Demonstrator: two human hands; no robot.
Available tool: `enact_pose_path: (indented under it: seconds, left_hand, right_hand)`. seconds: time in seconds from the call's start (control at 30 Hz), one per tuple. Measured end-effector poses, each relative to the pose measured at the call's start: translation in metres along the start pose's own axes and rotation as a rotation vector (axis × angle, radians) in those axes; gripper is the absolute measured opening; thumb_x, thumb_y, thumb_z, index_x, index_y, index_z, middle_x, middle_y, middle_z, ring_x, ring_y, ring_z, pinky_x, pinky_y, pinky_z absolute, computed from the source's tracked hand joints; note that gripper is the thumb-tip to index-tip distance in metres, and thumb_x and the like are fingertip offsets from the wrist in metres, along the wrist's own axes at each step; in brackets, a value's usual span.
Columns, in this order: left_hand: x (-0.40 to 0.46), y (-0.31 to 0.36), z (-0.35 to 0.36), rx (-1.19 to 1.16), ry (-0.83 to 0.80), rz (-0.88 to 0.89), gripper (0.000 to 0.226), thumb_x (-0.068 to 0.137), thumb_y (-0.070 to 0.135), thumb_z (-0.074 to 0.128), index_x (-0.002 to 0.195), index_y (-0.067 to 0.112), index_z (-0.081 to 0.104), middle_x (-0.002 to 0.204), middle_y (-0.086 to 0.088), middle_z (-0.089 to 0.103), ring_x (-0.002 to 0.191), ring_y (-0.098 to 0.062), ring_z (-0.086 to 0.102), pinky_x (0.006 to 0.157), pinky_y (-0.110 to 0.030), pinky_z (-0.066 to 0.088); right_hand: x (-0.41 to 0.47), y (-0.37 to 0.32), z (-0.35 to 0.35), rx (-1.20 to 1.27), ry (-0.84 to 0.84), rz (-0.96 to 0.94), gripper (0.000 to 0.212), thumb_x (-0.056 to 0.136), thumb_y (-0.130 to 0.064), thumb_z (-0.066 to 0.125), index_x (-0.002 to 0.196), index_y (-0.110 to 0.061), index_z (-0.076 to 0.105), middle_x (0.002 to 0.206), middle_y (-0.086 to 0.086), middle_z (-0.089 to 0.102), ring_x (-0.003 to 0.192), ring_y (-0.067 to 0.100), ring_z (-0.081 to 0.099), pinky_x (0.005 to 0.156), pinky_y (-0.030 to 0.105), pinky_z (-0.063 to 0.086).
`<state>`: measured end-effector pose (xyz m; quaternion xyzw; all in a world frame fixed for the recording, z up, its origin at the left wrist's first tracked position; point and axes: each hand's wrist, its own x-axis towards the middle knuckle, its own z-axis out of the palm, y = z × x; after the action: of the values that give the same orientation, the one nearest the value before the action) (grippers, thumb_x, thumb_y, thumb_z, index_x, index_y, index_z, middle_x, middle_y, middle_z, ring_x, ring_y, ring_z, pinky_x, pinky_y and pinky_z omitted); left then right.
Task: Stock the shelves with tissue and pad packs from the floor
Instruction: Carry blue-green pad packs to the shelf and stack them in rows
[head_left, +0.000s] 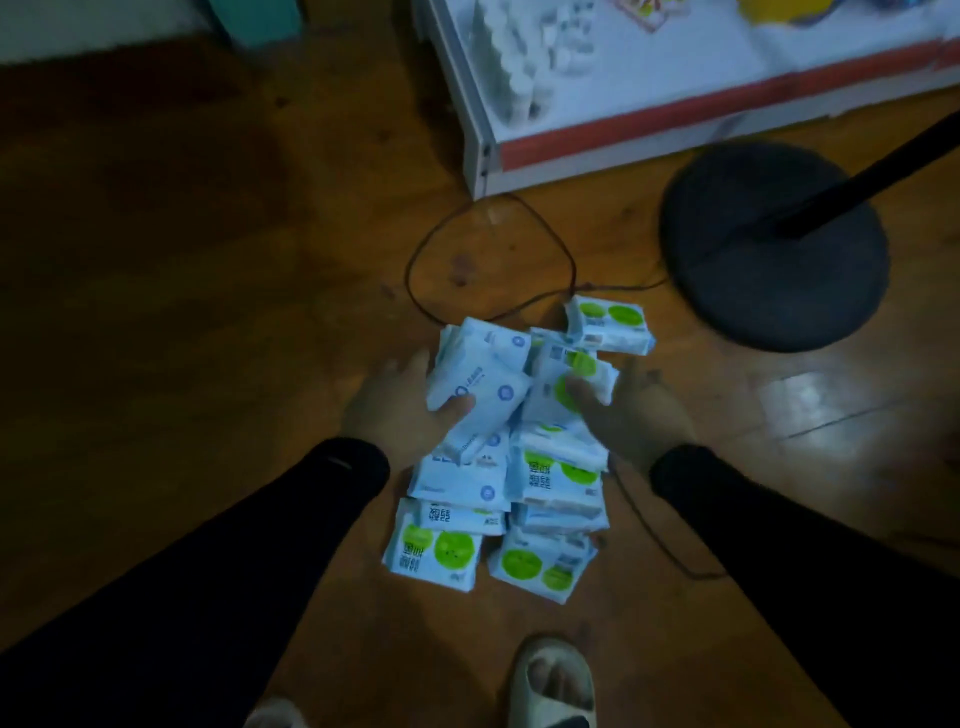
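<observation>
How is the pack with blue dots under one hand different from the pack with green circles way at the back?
The blue-dot pack has small blue circles; the green-circle pack has big green ones. The left hand grips the blue-dot pack on top of the pile, while the green-circle pack sits untouched at the pile's far edge, near the black round base. Both are pale, soft-looking wrapped packs.

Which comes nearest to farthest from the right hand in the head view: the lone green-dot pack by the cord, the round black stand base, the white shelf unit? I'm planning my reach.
From the right hand:
1. Lone green-dot pack, just ahead, at the pile's far end.
2. Round black stand base, ahead and to the right, on the floor.
3. White shelf unit, farthest, at the top of the view.
</observation>
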<state>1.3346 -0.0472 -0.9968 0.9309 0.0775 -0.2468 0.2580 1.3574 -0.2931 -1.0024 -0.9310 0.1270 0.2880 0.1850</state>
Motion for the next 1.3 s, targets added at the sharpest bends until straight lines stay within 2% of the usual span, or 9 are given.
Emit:
enact_pose_path:
  seconds: [0.13, 0.27, 0.4, 0.5, 0.7, 0.8, 1.0, 1.2, 1.3]
  left_hand:
    - [0.028, -0.004, 0.037, -0.089, -0.033, -0.040, 0.060, 0.082, 0.058, 0.061, 0.119, 0.012, 0.050, 0.119, -0.011, 0.058, 0.111, -0.031, 0.055, 0.085, -0.034, 0.043]
    - [0.014, -0.003, 0.042, -0.200, -0.002, -0.022, 0.054, 0.080, 0.045, 0.071, 0.117, 0.012, 0.047, 0.112, -0.007, 0.060, 0.102, -0.028, 0.057, 0.080, -0.034, 0.044]
    - [-0.022, -0.002, -0.004, -0.228, -0.010, 0.044, 0.043, 0.084, 0.033, 0.070, 0.115, 0.013, 0.048, 0.109, -0.005, 0.054, 0.101, -0.025, 0.054, 0.072, -0.030, 0.036]
    - [-0.063, -0.001, -0.071, -0.151, -0.015, 0.085, 0.028, 0.085, 0.033, 0.068, 0.095, 0.014, 0.050, 0.098, -0.004, 0.047, 0.097, -0.025, 0.052, 0.066, -0.030, 0.031]
    - [-0.177, 0.015, -0.295, -0.095, 0.159, 0.094, 0.027, 0.081, 0.032, 0.068, 0.099, 0.018, 0.055, 0.093, 0.002, 0.054, 0.084, -0.021, 0.055, 0.068, -0.034, 0.040]
    - [-0.246, 0.014, -0.401, -0.121, 0.288, 0.104, 0.027, 0.072, 0.039, 0.062, 0.093, 0.023, 0.057, 0.084, 0.005, 0.061, 0.076, -0.015, 0.057, 0.067, -0.035, 0.045]
    - [-0.436, 0.014, -0.595, -0.042, 0.692, 0.080, 0.029, 0.073, 0.031, 0.066, 0.101, 0.028, 0.060, 0.091, 0.010, 0.061, 0.083, -0.012, 0.056, 0.068, -0.025, 0.037]
    - [-0.670, 0.013, -0.697, 0.238, 1.033, -0.061, 0.033, 0.074, 0.024, 0.065, 0.083, 0.044, 0.041, 0.075, 0.015, 0.046, 0.074, -0.012, 0.046, 0.062, -0.019, 0.027]
    - [-0.793, 0.015, -0.702, 0.280, 1.170, -0.204, 0.020, 0.077, 0.026, 0.061, 0.087, 0.040, 0.050, 0.080, 0.014, 0.055, 0.078, -0.013, 0.050, 0.065, -0.018, 0.033]
  right_hand:
    - [0.030, -0.019, 0.030, 0.164, -0.138, 0.194, 0.060, 0.084, -0.066, 0.052, 0.088, -0.007, 0.060, 0.096, 0.018, 0.061, 0.082, 0.028, 0.060, 0.073, 0.035, 0.046]
    - [0.018, -0.018, 0.039, 0.243, -0.039, 0.216, 0.076, 0.080, -0.047, 0.071, 0.129, -0.001, 0.036, 0.125, 0.017, 0.053, 0.110, 0.032, 0.054, 0.075, 0.032, 0.039]
    - [-0.023, -0.021, 0.002, 0.326, 0.019, 0.125, 0.066, 0.077, -0.034, 0.075, 0.124, -0.013, 0.034, 0.121, 0.015, 0.050, 0.094, 0.031, 0.055, 0.074, 0.036, 0.046]
    - [-0.067, -0.041, -0.049, 0.357, 0.046, 0.024, 0.063, 0.075, -0.032, 0.076, 0.120, -0.018, 0.034, 0.117, 0.015, 0.052, 0.091, 0.031, 0.057, 0.073, 0.040, 0.052]
    - [-0.192, -0.174, -0.185, 0.309, 0.014, -0.346, 0.051, 0.076, -0.034, 0.078, 0.111, -0.022, 0.043, 0.103, 0.002, 0.061, 0.095, 0.025, 0.061, 0.078, 0.041, 0.051]
    - [-0.261, -0.254, -0.252, 0.194, -0.014, -0.610, 0.056, 0.079, -0.042, 0.074, 0.126, -0.025, 0.047, 0.113, -0.005, 0.057, 0.102, 0.013, 0.055, 0.086, 0.027, 0.043]
    - [-0.424, -0.418, -0.375, 0.127, 0.119, -1.050, 0.039, 0.084, -0.033, 0.069, 0.121, -0.029, 0.055, 0.105, -0.008, 0.057, 0.092, 0.008, 0.053, 0.077, 0.018, 0.038]
    - [-0.597, -0.532, -0.441, 0.173, 0.126, -1.435, 0.036, 0.085, -0.032, 0.068, 0.118, -0.036, 0.056, 0.110, -0.011, 0.059, 0.093, 0.010, 0.056, 0.075, 0.023, 0.039]
    - [-0.688, -0.573, -0.444, 0.197, 0.064, -1.617, 0.034, 0.086, -0.028, 0.067, 0.118, -0.032, 0.057, 0.109, -0.013, 0.057, 0.098, 0.010, 0.054, 0.077, 0.022, 0.036]
